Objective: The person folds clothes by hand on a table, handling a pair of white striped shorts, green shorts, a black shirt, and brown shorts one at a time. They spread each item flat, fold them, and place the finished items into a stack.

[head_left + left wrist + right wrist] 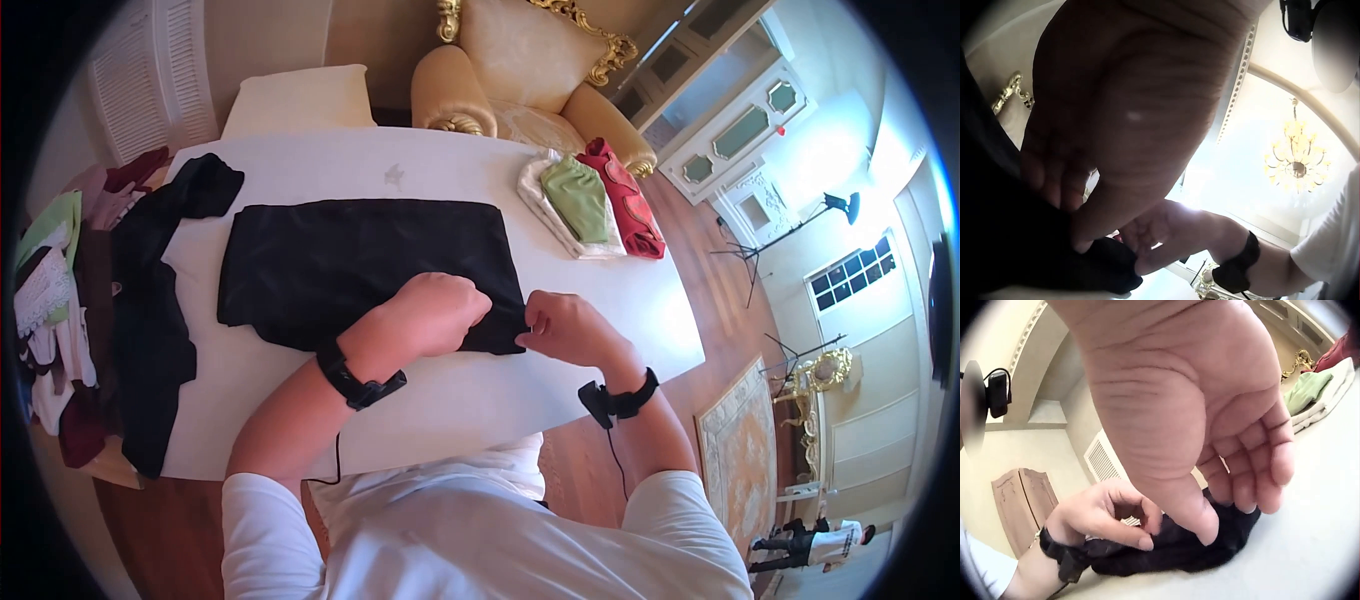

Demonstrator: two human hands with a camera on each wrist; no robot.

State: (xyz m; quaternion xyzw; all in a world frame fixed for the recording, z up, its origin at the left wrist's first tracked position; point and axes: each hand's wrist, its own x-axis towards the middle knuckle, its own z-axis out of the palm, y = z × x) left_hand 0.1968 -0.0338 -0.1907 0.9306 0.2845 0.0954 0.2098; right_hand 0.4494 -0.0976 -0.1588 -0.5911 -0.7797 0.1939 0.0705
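A folded black garment [370, 250] lies flat on the white table [430, 400]. My left hand [435, 312] is over its near edge with the fingers curled, pinching the cloth; in the left wrist view the thumb lies against the dark fabric [1016, 244]. At the near right corner, my right hand [572, 328] pinches the garment's edge between thumb and fingers. From the right wrist, the right hand [1210, 425] shows its palm, and the left hand [1110, 512] is beside it over the black cloth [1172, 550].
Folded white, green and red clothes [580, 200] are stacked at the table's far right. A heap of loose clothes [60, 300] covers the left end, with a long black garment [150, 320] beside it. A gold-trimmed armchair [530, 70] stands behind the table; another person [830, 543] is far off to the right.
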